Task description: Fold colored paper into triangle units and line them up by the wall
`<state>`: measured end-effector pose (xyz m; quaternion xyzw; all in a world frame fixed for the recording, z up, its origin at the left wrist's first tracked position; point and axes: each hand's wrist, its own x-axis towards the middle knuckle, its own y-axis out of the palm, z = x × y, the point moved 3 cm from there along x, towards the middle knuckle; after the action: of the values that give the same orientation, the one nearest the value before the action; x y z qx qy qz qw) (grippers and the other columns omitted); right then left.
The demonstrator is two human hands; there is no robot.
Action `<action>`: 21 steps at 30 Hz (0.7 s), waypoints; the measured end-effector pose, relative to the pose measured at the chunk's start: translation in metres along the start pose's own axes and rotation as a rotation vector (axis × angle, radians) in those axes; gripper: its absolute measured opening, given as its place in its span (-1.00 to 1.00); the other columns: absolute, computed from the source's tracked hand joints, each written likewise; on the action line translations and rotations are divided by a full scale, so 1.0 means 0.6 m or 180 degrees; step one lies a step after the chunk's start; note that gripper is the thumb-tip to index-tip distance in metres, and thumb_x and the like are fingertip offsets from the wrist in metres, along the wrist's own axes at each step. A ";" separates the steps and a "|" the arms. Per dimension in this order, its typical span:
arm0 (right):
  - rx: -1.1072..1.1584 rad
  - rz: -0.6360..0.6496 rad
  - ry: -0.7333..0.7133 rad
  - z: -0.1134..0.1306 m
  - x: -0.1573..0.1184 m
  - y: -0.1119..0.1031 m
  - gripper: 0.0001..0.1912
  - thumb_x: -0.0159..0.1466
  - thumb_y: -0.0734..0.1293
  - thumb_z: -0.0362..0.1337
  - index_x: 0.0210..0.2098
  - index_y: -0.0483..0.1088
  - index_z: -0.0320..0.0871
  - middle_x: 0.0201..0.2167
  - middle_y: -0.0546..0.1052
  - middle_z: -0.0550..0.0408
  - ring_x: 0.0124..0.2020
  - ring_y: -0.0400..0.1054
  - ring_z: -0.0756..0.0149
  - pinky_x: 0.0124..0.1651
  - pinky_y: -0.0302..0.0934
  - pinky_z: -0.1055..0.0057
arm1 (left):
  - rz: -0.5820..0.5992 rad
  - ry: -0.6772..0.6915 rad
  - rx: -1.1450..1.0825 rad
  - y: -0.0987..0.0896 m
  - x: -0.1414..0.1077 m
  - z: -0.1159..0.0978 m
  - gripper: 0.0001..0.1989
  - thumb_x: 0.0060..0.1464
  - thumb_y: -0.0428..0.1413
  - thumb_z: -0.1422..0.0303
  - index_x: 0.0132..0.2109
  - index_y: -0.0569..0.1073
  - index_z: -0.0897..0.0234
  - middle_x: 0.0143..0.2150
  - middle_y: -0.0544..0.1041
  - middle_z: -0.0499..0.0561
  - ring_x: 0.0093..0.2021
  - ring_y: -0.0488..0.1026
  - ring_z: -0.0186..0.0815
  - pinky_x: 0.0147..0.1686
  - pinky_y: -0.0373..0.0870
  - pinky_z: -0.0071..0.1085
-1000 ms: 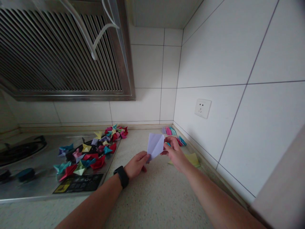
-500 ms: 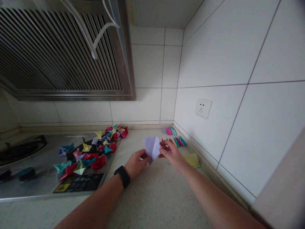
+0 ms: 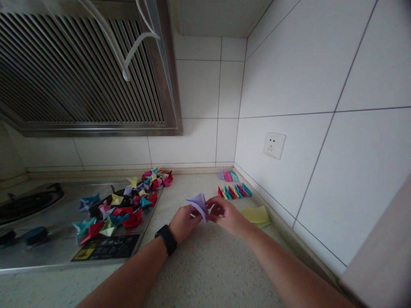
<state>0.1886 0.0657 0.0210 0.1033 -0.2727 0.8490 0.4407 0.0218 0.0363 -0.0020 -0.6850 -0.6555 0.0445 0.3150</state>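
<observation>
A lilac sheet of origami paper [image 3: 199, 203], creased and partly folded, is held up above the speckled countertop [image 3: 205, 273]. My left hand [image 3: 183, 220], with a black watch on its wrist, pinches the paper's lower left side. At its right edge, the curled fingers of my right hand [image 3: 224, 214] grip the same piece. To the right of my right hand lie loose yellow-green sheets of paper [image 3: 257, 215]. Behind it stands a row of narrow folded paper pieces [image 3: 235, 191] in red, yellow and blue.
Many colourful folded paper figures [image 3: 128, 205] cover the right part of the gas stove [image 3: 61, 252]. More small folded pieces [image 3: 228, 176] sit in the back corner. A range hood [image 3: 96, 85] hangs above the stove; a socket [image 3: 274, 145] is on the right wall.
The lilac paper has gone from a flatter shape to a bent one, its sides drawn together. My right hand has shifted slightly left and down, uncovering the row of folded pieces.
</observation>
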 end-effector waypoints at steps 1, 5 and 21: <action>-0.0078 -0.0013 -0.0036 0.002 -0.001 0.000 -0.67 0.08 0.43 -0.31 -0.15 0.36 -0.10 -0.29 0.47 0.10 -0.39 0.35 0.39 -0.31 0.27 0.42 | 0.0000 -0.0027 -0.0026 0.000 0.000 0.002 -0.81 -0.02 0.11 0.37 -0.25 0.55 0.33 -0.33 0.56 0.06 -0.34 0.46 -0.25 -0.34 0.34 -0.41; -0.0159 -0.0070 -0.0106 0.004 -0.002 -0.001 -0.65 0.08 0.42 -0.31 -0.14 0.33 -0.09 -0.25 0.46 0.09 -0.40 0.35 0.40 -0.33 0.27 0.42 | -0.0005 -0.0133 -0.0100 0.002 -0.001 0.005 -0.82 -0.06 0.12 0.40 -0.27 0.54 0.34 -0.35 0.55 0.07 -0.34 0.45 -0.24 -0.35 0.35 -0.41; -0.0226 -0.0061 -0.0104 -0.007 -0.004 -0.002 -0.55 0.06 0.43 -0.32 -0.08 0.26 -0.06 -0.20 0.44 0.09 -0.36 0.38 0.39 -0.37 0.30 0.43 | 0.0039 0.0224 0.0700 0.001 -0.007 -0.012 -0.82 -0.02 0.04 0.44 -0.28 0.52 0.32 -0.34 0.54 0.08 -0.41 0.44 -0.29 -0.42 0.31 -0.44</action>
<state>0.1912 0.0673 0.0170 0.1040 -0.3087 0.8328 0.4477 0.0254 0.0300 0.0018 -0.6514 -0.6309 0.0940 0.4108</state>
